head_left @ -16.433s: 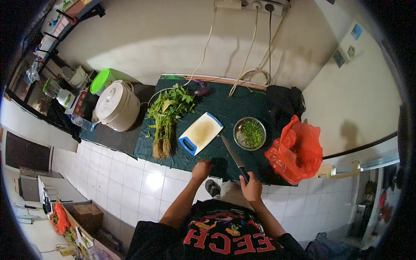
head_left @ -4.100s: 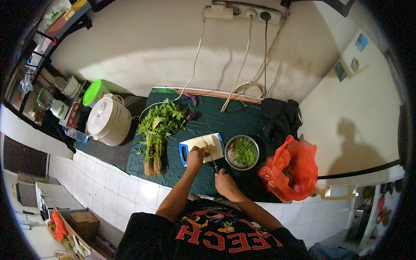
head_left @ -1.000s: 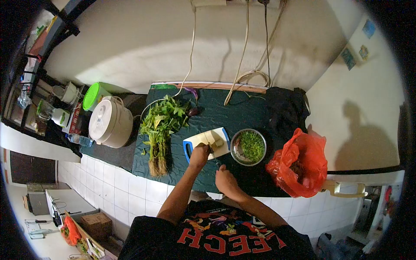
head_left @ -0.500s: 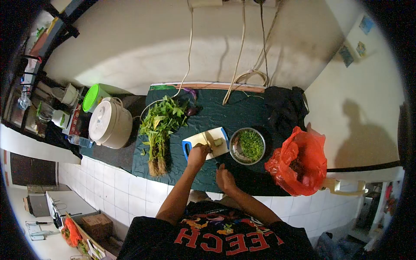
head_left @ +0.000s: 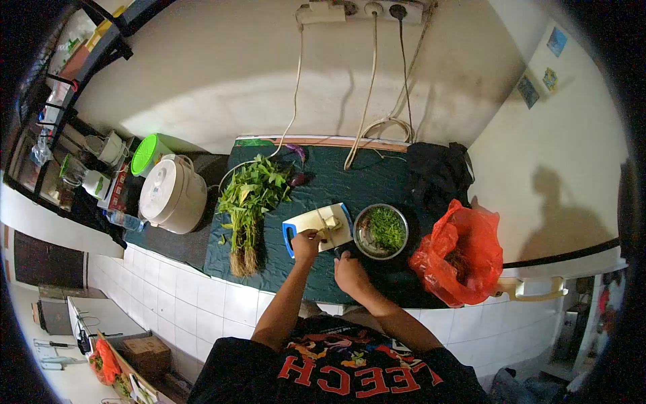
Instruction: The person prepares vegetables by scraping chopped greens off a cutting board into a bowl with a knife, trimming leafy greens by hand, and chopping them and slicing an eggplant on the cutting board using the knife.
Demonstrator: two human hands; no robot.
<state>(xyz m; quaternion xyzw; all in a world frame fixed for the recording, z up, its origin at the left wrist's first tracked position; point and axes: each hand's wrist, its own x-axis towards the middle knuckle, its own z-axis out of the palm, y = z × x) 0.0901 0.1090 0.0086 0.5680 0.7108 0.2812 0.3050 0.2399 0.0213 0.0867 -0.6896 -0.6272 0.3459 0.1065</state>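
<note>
My right hand (head_left: 348,269) is closed round the handle of a knife (head_left: 329,233), whose blade lies over the white cutting board (head_left: 307,222) with blue ends. My left hand (head_left: 307,244) is closed at the board's near edge, left of the blade; what its fingers hold is too small to make out. Pale cut pieces (head_left: 331,222) lie on the board, right of the blade. Just right of the board stands a metal bowl (head_left: 361,250) with chopped greens (head_left: 387,229). A bunch of leafy greens with roots (head_left: 252,195) lies to the left.
A red plastic bag (head_left: 459,256) stands at the table's right, near a black cloth bag (head_left: 441,172). Purple eggplants (head_left: 299,179) lie at the back. On the left are a white rice cooker (head_left: 173,192) and a green-lidded container (head_left: 146,155). Cables (head_left: 296,87) hang down the wall.
Compared with the earliest frame, the knife is now over the board, both hands are at it, and pale pieces lie there. Since half a second ago, the view has shifted slightly and the hands have barely moved.
</note>
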